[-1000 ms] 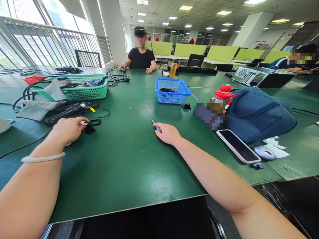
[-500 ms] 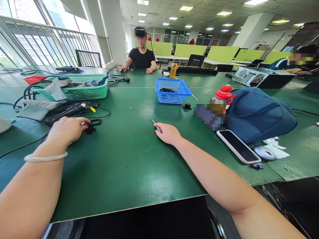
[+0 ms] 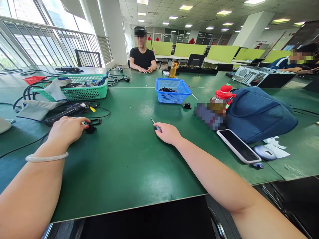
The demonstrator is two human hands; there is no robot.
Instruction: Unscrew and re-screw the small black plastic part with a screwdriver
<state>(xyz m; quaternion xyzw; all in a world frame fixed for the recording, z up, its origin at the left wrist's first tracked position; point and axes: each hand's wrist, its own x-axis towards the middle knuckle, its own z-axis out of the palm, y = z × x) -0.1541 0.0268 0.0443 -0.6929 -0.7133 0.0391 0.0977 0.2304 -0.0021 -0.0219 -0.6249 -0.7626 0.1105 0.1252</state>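
Note:
My left hand (image 3: 68,131), with a pale bangle at the wrist, rests on the green table with its fingers closed at a small black plastic part (image 3: 91,128). Part of that piece is hidden behind the fingertips. A slim pointed metal tool (image 3: 157,127) is gripped in my right hand (image 3: 168,133), its tip pointing away from me and to the left. Most of its handle is covered by the fingers, so its exact kind is unclear. Beyond my left hand lies a black cable device (image 3: 72,111) with a yellow tag.
A blue basket (image 3: 171,98) holds small black parts, and another black part (image 3: 186,105) lies beside it. To the left stands a green basket (image 3: 86,94) with gloves and cables. A phone (image 3: 238,146) and a navy bag (image 3: 261,113) are at right. A person (image 3: 142,59) sits opposite.
Both my hands stay in place with what they hold. The person opposite has let go of a small dark object on the table and brought the hands together.

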